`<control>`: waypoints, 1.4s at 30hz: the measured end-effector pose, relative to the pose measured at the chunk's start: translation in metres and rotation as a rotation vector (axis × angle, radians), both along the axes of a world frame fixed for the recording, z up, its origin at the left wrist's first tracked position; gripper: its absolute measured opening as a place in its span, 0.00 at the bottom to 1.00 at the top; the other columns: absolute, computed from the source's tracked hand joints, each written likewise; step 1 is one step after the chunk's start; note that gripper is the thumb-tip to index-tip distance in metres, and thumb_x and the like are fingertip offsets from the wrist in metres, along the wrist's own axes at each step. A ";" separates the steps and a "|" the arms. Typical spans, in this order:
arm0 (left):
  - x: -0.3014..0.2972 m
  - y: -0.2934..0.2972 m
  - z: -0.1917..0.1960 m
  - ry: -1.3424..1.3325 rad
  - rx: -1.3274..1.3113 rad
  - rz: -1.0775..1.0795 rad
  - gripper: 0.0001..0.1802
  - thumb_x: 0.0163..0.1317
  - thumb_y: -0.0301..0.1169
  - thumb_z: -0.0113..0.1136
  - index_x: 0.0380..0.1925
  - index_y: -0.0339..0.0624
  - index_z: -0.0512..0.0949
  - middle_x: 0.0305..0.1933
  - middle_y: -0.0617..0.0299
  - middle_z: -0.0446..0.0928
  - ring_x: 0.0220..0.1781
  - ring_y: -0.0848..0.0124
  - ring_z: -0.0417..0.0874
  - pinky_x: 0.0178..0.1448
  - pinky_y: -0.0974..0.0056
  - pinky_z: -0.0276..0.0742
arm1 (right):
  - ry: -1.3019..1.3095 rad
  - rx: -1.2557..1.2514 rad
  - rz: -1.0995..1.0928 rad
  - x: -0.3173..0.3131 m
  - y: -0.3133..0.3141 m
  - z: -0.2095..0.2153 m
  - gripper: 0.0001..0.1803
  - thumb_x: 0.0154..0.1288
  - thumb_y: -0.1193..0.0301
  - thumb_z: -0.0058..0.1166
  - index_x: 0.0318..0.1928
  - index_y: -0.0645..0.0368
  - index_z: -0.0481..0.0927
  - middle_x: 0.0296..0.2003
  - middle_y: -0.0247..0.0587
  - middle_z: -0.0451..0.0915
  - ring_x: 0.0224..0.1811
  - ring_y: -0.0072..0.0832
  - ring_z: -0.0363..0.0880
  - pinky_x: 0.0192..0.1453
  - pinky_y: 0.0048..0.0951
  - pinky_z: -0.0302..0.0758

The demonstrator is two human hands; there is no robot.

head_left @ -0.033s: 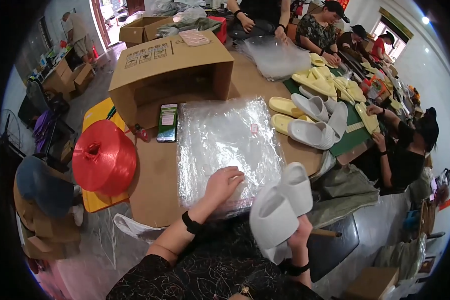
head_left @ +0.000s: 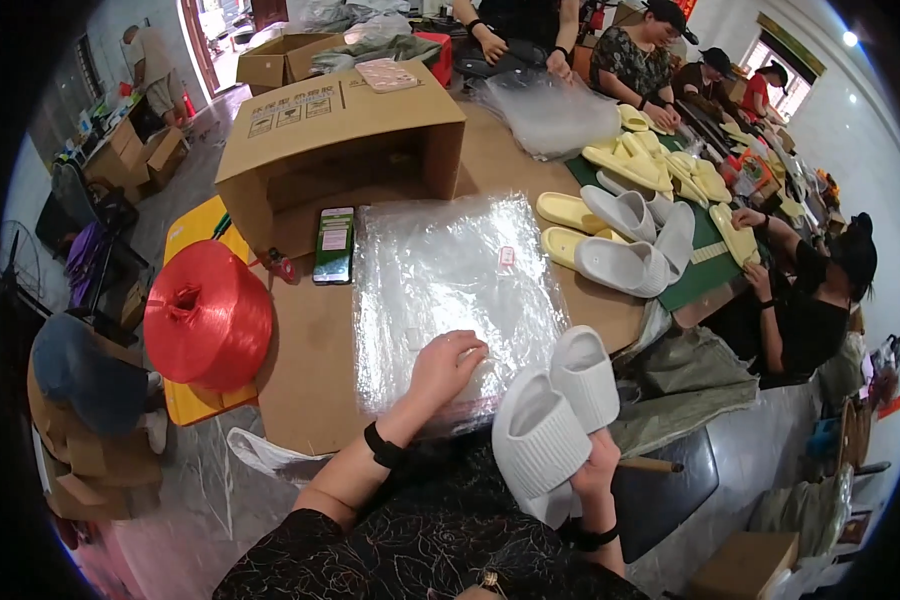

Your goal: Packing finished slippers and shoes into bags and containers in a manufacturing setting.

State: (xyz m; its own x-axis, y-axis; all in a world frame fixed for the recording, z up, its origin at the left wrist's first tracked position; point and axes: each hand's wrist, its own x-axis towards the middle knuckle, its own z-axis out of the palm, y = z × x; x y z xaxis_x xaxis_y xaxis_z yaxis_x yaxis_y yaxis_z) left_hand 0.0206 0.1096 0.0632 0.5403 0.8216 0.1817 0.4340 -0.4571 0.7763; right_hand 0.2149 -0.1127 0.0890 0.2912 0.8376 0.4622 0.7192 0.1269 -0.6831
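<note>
Ribbed grey slippers in your right grip

Dark printing marks the cardboard carton behind the glossy plastic bags, which show a red-and-white label. Your right grip clamps the slippers by the bags' near right corner; your left grip rests unclosed on the bags

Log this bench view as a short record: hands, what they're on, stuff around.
left hand: the left hand rests on clear plastic, fingers loosely curled
right hand: the right hand grips light grey slippers, at the near right corner of the plastic
left of plastic: phone, screen lit; farther left, red roll
behind plastic: cardboard box, open side facing the wearer
right of plastic: more grey slippers and yellow slippers
nearby: co-worker at right, hands on a yellow slipper
</note>
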 end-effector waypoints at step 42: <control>0.010 -0.030 0.043 -0.130 0.156 -0.152 0.06 0.61 0.26 0.59 0.38 0.42 0.82 0.36 0.56 0.77 0.43 0.56 0.78 0.47 0.58 0.74 | -0.303 -0.317 -0.046 -0.007 -0.013 -0.001 0.17 0.54 0.68 0.62 0.45 0.58 0.79 0.39 0.44 0.78 0.36 0.46 0.80 0.36 0.43 0.77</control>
State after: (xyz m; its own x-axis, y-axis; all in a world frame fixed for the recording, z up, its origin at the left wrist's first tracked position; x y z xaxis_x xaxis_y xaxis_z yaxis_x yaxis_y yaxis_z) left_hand 0.0310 0.0795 0.1061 0.6192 0.6894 0.3759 0.2527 -0.6282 0.7359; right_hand 0.2081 -0.1255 0.0881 0.2222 0.9412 0.2546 0.8932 -0.0918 -0.4402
